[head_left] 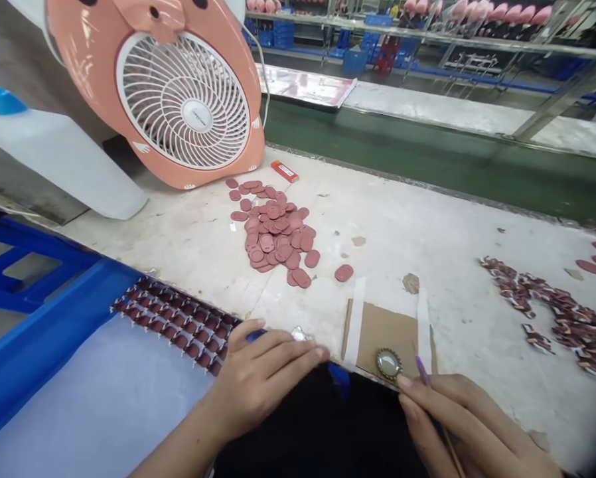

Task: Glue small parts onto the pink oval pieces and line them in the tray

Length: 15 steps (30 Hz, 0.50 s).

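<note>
My right hand (457, 411) grips a thin paintbrush (422, 372) with a purple band near its tip. Its thumb and forefinger come up to the rim of a bottle cap (389, 364) that holds something pale and shiny. Under the cap lies a piece of brown cardboard (392, 328), with white tape strips down both sides. At the table's front edge my left hand (263, 368) rests with its fingers stretched out, holding nothing I can see. Just beyond its fingers is a small silvery piece (299, 333), partly hidden.
Dark red oval pieces (278, 232) lie heaped mid-table, near a small red box (285, 171). Small brown-and-white figures (551, 305) are piled at right. A pink fan (193, 106) and white bottle (64, 156) stand at left. Below, a blue crate (44, 332) holds rows of pieces (178, 325).
</note>
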Each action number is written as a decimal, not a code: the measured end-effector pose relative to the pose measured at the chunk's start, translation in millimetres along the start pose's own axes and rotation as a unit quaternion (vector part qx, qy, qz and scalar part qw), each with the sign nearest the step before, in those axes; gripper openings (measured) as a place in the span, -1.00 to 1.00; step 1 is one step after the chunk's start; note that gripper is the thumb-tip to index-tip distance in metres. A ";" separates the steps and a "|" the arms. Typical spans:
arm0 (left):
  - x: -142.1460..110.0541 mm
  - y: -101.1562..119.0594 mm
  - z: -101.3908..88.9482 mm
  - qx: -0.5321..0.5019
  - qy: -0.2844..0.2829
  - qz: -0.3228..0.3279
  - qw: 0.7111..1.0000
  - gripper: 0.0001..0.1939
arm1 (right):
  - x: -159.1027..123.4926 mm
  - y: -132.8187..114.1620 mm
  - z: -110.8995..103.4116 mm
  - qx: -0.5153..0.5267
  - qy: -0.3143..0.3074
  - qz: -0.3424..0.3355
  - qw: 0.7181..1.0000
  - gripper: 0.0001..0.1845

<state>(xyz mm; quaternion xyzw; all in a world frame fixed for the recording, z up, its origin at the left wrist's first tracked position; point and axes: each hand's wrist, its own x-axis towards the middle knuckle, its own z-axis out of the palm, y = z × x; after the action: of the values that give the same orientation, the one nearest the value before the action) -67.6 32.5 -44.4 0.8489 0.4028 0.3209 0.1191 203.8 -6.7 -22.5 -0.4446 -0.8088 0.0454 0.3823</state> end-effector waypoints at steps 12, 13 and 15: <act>14.2 68.9 3.8 -0.564 0.044 -0.477 0.673 -0.86 | 28.6 -20.2 17.5 0.302 -0.080 0.196 0.930 -0.82; 14.1 66.6 3.8 -0.589 0.023 -0.477 0.652 -0.82 | 30.3 -18.4 15.7 0.316 -0.095 0.190 0.925 -0.81; 12.9 60.2 6.0 -0.649 -0.063 -0.475 0.591 -0.72 | 34.3 -14.6 11.2 0.331 -0.134 0.140 0.924 -0.76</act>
<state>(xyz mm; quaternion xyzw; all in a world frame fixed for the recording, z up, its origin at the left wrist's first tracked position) -21.1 3.7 -15.4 0.2539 0.4255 0.3406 0.7991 175.7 13.5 -4.5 -0.3911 -0.7211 0.4226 0.3854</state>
